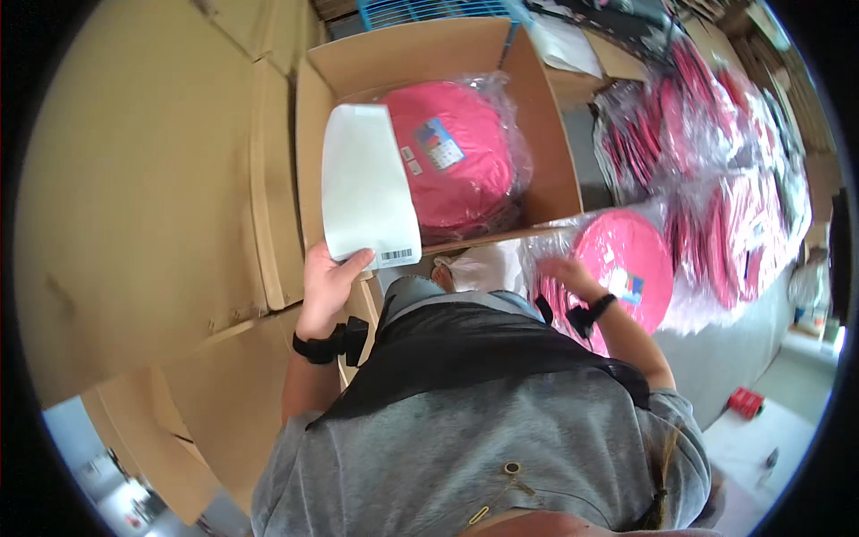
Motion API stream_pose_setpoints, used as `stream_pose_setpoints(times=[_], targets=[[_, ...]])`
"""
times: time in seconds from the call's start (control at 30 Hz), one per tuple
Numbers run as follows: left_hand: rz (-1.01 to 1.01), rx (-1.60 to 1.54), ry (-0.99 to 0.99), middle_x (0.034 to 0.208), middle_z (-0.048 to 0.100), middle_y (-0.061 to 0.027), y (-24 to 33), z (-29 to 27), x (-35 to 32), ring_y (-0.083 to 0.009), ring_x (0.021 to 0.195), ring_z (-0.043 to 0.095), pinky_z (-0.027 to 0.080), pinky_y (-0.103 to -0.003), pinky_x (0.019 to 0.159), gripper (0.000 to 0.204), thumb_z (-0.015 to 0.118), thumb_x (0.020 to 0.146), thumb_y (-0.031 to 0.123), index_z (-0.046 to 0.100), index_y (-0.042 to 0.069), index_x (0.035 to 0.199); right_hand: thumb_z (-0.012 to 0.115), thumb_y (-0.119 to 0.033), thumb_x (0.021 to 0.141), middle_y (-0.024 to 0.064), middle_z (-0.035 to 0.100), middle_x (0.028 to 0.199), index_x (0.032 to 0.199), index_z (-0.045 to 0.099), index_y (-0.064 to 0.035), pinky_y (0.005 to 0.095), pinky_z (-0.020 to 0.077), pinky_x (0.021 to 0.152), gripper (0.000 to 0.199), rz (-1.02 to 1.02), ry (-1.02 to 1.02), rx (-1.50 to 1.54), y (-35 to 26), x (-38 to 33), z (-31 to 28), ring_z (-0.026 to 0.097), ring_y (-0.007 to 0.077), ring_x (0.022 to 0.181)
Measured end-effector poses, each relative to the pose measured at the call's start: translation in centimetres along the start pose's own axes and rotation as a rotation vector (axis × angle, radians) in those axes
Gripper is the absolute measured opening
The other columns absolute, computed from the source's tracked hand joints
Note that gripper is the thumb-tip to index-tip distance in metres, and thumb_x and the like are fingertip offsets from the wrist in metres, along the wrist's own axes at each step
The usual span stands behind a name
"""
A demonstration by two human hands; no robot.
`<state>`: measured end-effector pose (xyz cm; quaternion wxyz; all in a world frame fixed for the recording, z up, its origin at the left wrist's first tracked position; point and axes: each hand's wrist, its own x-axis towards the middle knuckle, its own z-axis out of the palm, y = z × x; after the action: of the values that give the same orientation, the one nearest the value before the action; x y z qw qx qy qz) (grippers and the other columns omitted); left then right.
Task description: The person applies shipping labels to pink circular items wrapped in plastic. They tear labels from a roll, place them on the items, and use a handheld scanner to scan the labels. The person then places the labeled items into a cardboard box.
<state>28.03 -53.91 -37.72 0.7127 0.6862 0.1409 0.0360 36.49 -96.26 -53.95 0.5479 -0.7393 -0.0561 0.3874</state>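
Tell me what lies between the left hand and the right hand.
In the head view, between the left hand holding the white sheet and the right hand on the bagged pink disc lie crumpled clear plastic and the box's front wall.

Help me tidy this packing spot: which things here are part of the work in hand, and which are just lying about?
In hand:
left hand holding a white label sheet
right hand on a bagged pink disc
open carton with another pink disc inside

Lying about:
pile of bagged pink discs
flat cardboard stack
blue crate
small red thing on the floor
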Motion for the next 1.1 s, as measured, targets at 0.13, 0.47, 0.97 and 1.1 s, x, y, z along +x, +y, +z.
stream_pose_setpoints(times=[0.13,0.47,0.97,1.1], targets=[[0.054,-0.071,-0.152,0.092,0.062,-0.0032,-0.1,4.3,3.3,-0.0101,0.083,0.056,0.044,-0.026,0.076,0.027,0.066,0.077,0.010,0.057,-0.001,0.100,0.053,-0.026,0.084,0.0129,0.063,0.098,0.099,0.062,-0.0035,0.0380,0.0436,0.081,0.028,0.210,-0.013,-0.723,14.2,-15.7,2.3,0.058,0.0275,0.092],[-0.034,-0.332,-0.635,0.097,0.062,-0.0058,2.2,19.6,4.9,-0.0116,0.088,0.057,0.046,-0.027,0.079,0.028,0.065,0.078,0.008,0.057,0.001,0.104,0.055,-0.019,0.081,0.0155,0.062,0.086,0.089,0.062,-0.0032,0.0383,0.0440,0.071,0.019,0.643,-0.110,-0.416,-4.1,-33.1,10.8,0.058,0.0270,0.081],[-0.214,-0.205,-0.883,0.094,0.062,-0.0064,-0.1,38.0,-6.0,-0.0118,0.086,0.057,0.046,-0.027,0.078,0.029,0.065,0.078,0.010,0.056,-0.002,0.103,0.049,-0.016,0.089,0.0138,0.057,0.105,0.117,0.045,0.0027,0.0342,0.0499,0.080,0.034,-0.393,0.460,1.227,-8.8,-23.6,-5.7,0.060,0.0216,0.092],[-0.160,-0.131,-0.911,0.095,0.061,-0.0076,-1.8,41.4,-8.2,-0.0121,0.087,0.057,0.046,-0.027,0.079,0.031,0.066,0.077,0.011,0.055,-0.002,0.104,0.048,-0.006,0.087,0.0142,0.058,0.104,0.110,0.049,0.0042,0.0337,0.0497,0.079,0.026,-0.438,0.574,1.172,-6.3,-26.3,-7.7,0.060,0.0215,0.091]])
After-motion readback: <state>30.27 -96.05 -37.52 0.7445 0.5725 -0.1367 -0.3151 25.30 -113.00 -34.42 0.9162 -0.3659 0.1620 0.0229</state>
